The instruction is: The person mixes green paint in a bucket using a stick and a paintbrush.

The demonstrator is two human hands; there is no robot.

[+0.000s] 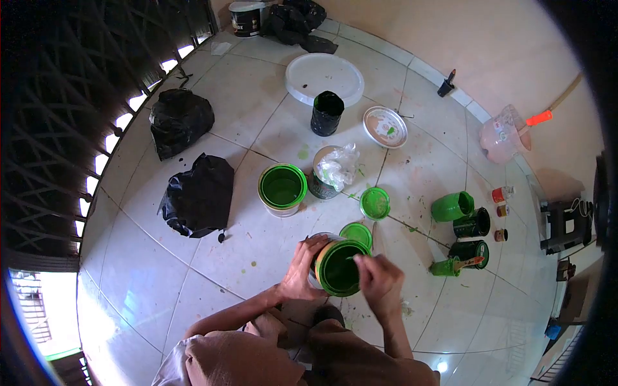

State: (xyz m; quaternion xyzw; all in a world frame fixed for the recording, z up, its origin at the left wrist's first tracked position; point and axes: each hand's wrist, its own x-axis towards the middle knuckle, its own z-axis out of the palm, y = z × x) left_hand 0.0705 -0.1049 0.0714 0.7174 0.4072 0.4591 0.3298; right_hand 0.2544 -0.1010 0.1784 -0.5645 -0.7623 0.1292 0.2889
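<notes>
Green-rimmed can point(329, 276) held; right hand point(381, 283) at its mouth

Nearest: the can sits between both hands, tilted. I see the left hand point(301, 267) clasped round its side. The right hand is curled at the rim; I cannot tell what, if anything, it grips. My reading: stirring or scraping inside is in hand; the next move calls for steady left support. Just beyond lies a green lid point(355, 237); farther, an open paint tin point(280, 209) stands upright.
</notes>
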